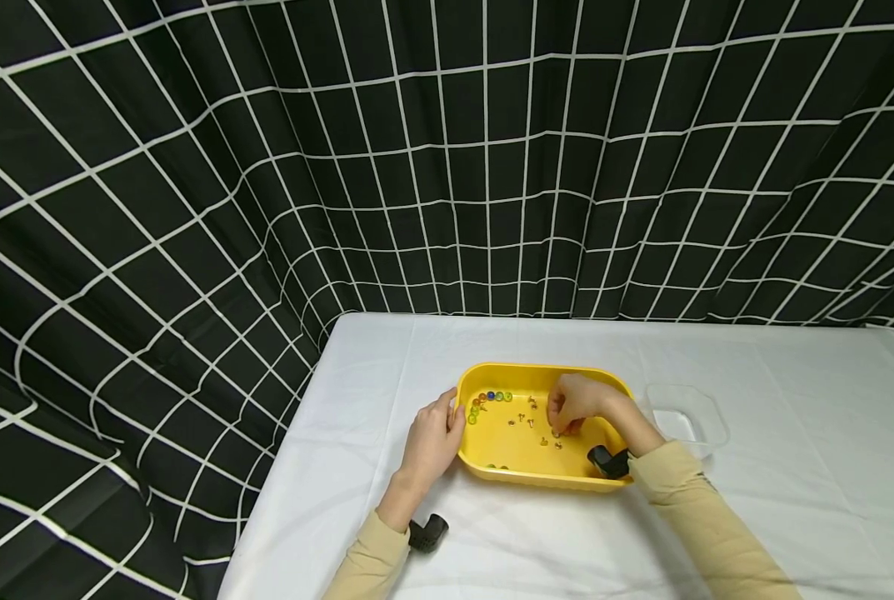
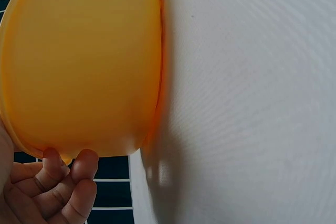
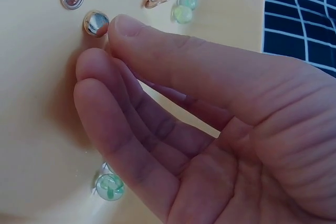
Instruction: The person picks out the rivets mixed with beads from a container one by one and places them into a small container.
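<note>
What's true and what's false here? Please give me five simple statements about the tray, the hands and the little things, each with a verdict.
1. The tray is yellow. True.
2. The right hand is behind the tray. False: it reaches into the tray.
3. The left hand touches the tray. True.
4. The clear container stands left of the tray. False: it stands to the right.
5. Every marble is orange. False: one marble is blue.

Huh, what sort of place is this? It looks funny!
It may be a little filming or testing corner. Dark curtains with white grid lines hang behind a white-covered table, and a small black device sits at each wrist.
</note>
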{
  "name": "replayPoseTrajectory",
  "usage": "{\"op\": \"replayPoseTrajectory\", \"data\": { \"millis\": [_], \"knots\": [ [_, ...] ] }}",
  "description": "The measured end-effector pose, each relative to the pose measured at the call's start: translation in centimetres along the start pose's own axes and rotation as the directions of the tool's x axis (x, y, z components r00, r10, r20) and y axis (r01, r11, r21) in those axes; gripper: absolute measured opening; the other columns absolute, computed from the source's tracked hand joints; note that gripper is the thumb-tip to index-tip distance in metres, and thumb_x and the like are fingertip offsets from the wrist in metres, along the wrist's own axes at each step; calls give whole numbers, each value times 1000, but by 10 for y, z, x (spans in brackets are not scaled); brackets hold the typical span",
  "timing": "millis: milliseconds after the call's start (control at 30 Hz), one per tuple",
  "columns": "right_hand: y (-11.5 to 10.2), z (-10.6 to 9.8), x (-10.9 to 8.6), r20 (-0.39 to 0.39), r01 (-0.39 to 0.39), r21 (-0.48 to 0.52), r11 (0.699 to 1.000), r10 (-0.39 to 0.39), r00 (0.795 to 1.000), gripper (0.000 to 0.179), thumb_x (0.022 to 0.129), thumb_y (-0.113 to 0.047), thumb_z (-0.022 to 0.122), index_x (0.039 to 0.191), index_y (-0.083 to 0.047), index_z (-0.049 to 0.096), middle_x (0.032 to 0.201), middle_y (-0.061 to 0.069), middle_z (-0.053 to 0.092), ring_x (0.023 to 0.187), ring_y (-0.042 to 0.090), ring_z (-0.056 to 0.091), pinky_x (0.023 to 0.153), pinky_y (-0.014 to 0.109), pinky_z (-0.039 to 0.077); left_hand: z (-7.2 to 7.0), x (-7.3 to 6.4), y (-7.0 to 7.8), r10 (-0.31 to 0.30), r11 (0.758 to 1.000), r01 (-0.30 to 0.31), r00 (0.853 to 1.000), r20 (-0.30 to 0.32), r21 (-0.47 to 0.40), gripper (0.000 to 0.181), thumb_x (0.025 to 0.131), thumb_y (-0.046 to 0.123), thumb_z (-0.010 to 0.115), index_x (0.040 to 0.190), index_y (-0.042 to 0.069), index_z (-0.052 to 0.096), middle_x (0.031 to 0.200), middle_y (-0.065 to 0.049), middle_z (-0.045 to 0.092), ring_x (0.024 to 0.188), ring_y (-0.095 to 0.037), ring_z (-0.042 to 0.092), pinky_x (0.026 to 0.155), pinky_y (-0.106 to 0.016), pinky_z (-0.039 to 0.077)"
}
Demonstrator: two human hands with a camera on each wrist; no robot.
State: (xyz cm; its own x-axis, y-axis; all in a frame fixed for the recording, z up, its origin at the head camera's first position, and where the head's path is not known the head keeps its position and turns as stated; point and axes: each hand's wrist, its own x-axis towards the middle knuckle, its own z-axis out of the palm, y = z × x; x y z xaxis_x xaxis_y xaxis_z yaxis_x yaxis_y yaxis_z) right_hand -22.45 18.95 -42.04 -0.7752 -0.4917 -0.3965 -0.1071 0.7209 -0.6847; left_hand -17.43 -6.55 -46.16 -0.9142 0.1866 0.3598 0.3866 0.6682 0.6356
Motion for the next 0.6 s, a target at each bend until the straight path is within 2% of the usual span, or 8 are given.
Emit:
{"op": "replayPoseTrajectory", "data": {
  "millis": [600],
  "knots": [
    [3, 4, 3, 32, 18, 12, 1000, -19, 999, 9, 67, 8, 70, 67, 3, 62, 58, 1, 53, 50, 12, 50, 52, 28, 47, 0, 0, 1, -2, 1000, 2, 1000, 1, 4, 34, 91, 9, 54, 120, -9, 55, 58, 5, 41, 48, -3, 35, 43, -18, 33]
  ]
}}
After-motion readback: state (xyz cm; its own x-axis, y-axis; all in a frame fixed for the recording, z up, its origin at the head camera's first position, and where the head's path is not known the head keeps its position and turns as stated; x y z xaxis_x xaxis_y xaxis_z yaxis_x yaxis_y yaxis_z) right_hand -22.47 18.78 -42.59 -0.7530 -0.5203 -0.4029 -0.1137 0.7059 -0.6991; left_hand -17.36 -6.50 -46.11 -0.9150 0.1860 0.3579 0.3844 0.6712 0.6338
